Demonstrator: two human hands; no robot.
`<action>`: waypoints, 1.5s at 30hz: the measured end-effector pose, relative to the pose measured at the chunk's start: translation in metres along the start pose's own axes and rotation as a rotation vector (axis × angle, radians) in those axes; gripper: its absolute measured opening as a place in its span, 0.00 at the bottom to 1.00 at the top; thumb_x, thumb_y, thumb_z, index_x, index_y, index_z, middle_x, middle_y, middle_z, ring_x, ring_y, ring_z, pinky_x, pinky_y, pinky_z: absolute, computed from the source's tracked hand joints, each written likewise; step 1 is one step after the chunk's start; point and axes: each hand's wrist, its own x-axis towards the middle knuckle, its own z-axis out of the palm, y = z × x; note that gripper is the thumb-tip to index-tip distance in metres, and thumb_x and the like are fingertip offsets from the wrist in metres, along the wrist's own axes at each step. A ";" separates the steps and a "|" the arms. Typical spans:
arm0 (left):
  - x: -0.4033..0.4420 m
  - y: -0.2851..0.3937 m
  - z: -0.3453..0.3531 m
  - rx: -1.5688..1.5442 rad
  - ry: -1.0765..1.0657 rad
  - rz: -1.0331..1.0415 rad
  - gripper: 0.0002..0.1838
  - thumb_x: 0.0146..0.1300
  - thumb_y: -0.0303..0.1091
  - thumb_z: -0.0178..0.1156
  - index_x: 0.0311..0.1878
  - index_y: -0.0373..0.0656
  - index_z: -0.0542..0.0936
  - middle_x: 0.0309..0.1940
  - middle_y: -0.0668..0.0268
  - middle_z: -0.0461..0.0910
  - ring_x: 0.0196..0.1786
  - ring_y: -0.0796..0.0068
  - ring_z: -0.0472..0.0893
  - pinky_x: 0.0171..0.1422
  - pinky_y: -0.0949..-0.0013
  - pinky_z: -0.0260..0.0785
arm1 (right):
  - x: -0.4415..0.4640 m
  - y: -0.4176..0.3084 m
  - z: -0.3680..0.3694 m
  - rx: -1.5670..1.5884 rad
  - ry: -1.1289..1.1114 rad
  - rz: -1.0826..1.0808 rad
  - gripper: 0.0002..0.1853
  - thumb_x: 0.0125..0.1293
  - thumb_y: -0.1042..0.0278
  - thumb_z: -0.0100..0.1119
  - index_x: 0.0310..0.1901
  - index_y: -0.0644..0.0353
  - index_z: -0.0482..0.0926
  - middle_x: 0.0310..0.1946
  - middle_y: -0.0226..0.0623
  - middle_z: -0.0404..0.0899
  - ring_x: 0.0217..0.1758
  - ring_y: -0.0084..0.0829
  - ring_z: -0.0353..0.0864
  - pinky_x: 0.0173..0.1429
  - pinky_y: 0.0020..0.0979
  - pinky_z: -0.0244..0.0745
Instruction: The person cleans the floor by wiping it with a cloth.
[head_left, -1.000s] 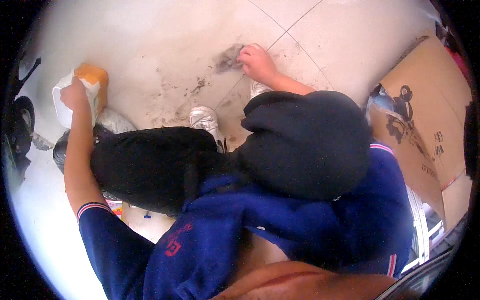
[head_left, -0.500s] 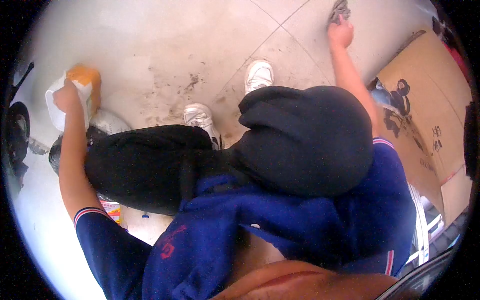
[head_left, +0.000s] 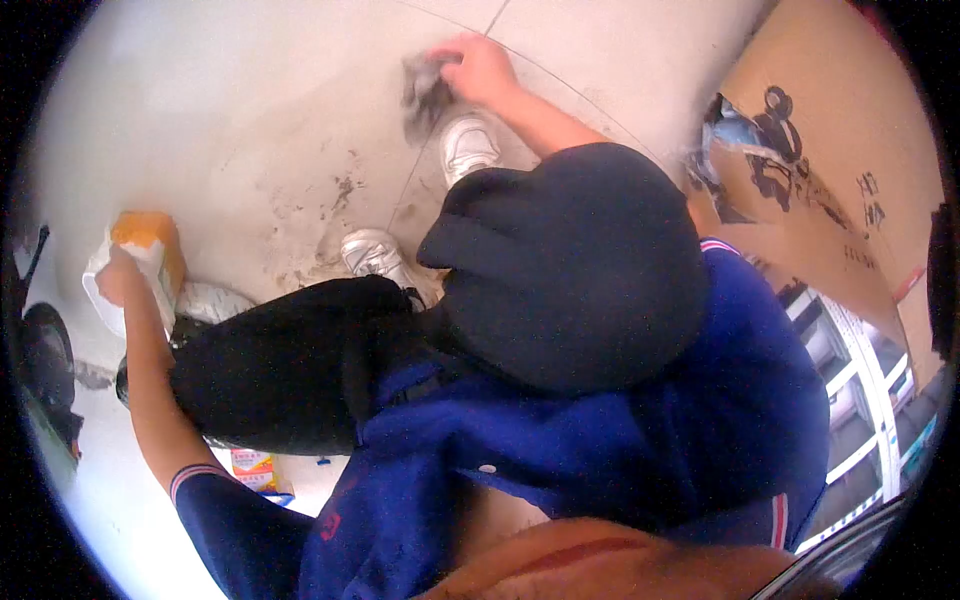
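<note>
My right hand is closed around a grey rag, a little beyond the white shoe on that side. The rag is blurred and hangs close to the tiled floor. Far to the left, my left hand has its fingers closed over the near side of a white and orange container. It looks like a plastic jug. The hand hides part of its side, and I cannot see inside it.
Dark smudges mark the floor beside my shoes. A large cardboard box stands on the right, near a white metal frame. A clear plastic bag lies beside my left knee, and a small red and yellow pack lies behind it.
My right hand has swept left with the grey rag, from the far right to beyond my shoes. My left hand keeps its grip on the container; the view has shifted somewhat.
</note>
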 end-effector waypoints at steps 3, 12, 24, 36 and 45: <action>0.021 -0.017 0.030 0.103 -0.011 0.075 0.42 0.56 0.63 0.57 0.44 0.20 0.80 0.43 0.40 0.82 0.49 0.45 0.83 0.56 0.53 0.74 | 0.015 0.010 -0.061 -0.034 0.361 -0.072 0.16 0.53 0.66 0.58 0.44 0.50 0.86 0.45 0.42 0.82 0.50 0.45 0.79 0.55 0.42 0.75; -0.004 0.007 -0.007 -0.058 -0.095 -0.031 0.38 0.55 0.59 0.59 0.42 0.21 0.81 0.42 0.40 0.83 0.49 0.45 0.83 0.57 0.53 0.74 | 0.016 0.160 -0.090 -0.336 0.620 0.147 0.28 0.64 0.57 0.56 0.63 0.63 0.71 0.66 0.52 0.65 0.69 0.50 0.65 0.71 0.43 0.61; 0.013 0.000 -0.019 0.193 -0.198 0.099 0.40 0.57 0.63 0.55 0.42 0.23 0.82 0.46 0.41 0.82 0.53 0.45 0.81 0.61 0.53 0.71 | 0.062 0.180 -0.134 -0.603 0.644 0.091 0.23 0.68 0.67 0.47 0.63 0.64 0.70 0.67 0.50 0.65 0.69 0.47 0.65 0.71 0.40 0.63; 0.038 -0.020 -0.001 0.354 -0.237 0.198 0.50 0.57 0.72 0.53 0.45 0.19 0.79 0.49 0.35 0.78 0.55 0.43 0.79 0.61 0.53 0.70 | -0.105 0.394 -0.178 -0.874 -0.054 1.145 0.21 0.66 0.62 0.50 0.57 0.61 0.80 0.63 0.46 0.74 0.69 0.42 0.68 0.72 0.37 0.60; 0.070 -0.039 0.013 0.390 -0.253 0.261 0.51 0.53 0.76 0.53 0.41 0.22 0.83 0.44 0.36 0.81 0.52 0.45 0.81 0.61 0.54 0.70 | 0.026 0.496 -0.231 -0.504 0.851 0.665 0.26 0.62 0.64 0.51 0.62 0.65 0.73 0.63 0.54 0.71 0.65 0.52 0.71 0.70 0.44 0.65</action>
